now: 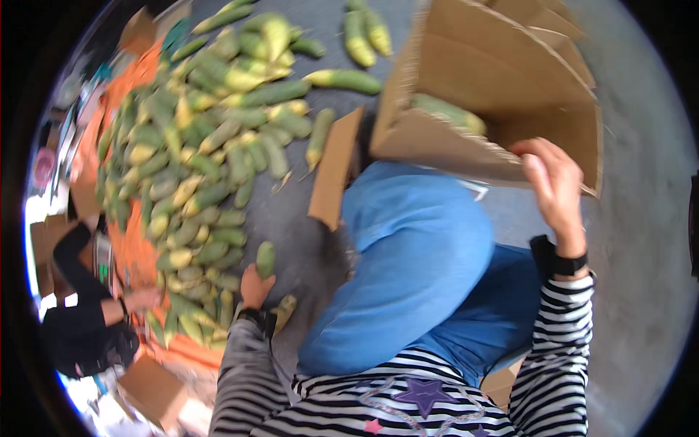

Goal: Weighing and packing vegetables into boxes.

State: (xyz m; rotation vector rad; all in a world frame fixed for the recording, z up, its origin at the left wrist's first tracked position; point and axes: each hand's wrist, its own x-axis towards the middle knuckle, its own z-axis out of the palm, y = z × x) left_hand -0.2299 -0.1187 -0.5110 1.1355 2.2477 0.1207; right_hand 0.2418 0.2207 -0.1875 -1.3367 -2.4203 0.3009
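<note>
The left hand (256, 286) gripped one cucumber (266, 258), the right hand (559, 182) the carton's near wall (440, 148); one packed cucumber (457, 115) showed, the heap (211, 197) lay left.

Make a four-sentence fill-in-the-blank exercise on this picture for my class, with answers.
1. The number of cucumbers held in the left hand is ____.
2. The right hand is at the edge of a box made of ____.
3. In the picture, that box stands to the ____ of the cucumber pile.
4. The sheet along the pile's edge is coloured ____.

Missing words: one; cardboard; right; orange.
</note>
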